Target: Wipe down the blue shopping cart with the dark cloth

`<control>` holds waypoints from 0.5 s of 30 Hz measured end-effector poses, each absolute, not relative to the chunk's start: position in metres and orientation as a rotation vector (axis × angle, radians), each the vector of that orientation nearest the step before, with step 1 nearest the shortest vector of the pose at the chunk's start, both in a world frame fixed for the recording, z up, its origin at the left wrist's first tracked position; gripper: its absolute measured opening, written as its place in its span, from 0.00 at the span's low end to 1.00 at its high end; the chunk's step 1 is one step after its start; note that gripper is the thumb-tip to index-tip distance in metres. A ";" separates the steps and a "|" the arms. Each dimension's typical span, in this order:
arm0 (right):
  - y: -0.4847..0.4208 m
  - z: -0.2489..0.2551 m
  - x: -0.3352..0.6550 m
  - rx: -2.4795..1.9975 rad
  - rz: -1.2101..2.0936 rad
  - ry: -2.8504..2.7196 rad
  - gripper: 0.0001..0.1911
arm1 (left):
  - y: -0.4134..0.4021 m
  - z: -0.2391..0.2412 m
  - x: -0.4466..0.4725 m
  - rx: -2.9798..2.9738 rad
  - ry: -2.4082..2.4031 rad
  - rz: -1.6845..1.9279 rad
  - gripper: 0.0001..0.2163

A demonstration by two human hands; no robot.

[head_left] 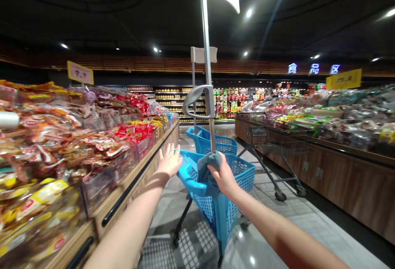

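**Cloth (204,170) Held at Blue Cart (221,217)**

The cloth is gripped in the right hand (224,175) at the blue cart's near end. The left hand (169,161) is held beside its rim, fingers spread wide. Packaged food (101,137) is heaped at left.

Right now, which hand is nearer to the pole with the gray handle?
Right. The right hand grips a cloth at the visible lower end of the pole; the left hand, fingers spread, is farther off, left of the pole.
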State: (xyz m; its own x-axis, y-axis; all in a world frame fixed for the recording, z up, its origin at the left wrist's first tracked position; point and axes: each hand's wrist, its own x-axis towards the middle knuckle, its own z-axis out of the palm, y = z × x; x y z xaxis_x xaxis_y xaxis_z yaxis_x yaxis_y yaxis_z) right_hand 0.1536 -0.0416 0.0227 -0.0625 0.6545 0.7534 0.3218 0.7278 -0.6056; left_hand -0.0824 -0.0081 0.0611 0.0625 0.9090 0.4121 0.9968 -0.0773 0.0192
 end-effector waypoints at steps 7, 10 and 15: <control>-0.004 0.143 0.128 -0.691 0.309 -1.340 0.21 | -0.018 0.045 -0.060 -2.340 -1.818 -0.528 0.26; -0.008 0.159 0.151 -0.639 0.127 -1.332 0.24 | -0.016 0.049 -0.060 -2.353 -1.904 -0.566 0.28; -0.045 0.053 0.173 -0.742 -0.006 -1.928 0.28 | -0.014 0.051 -0.057 -2.315 -1.934 -0.671 0.29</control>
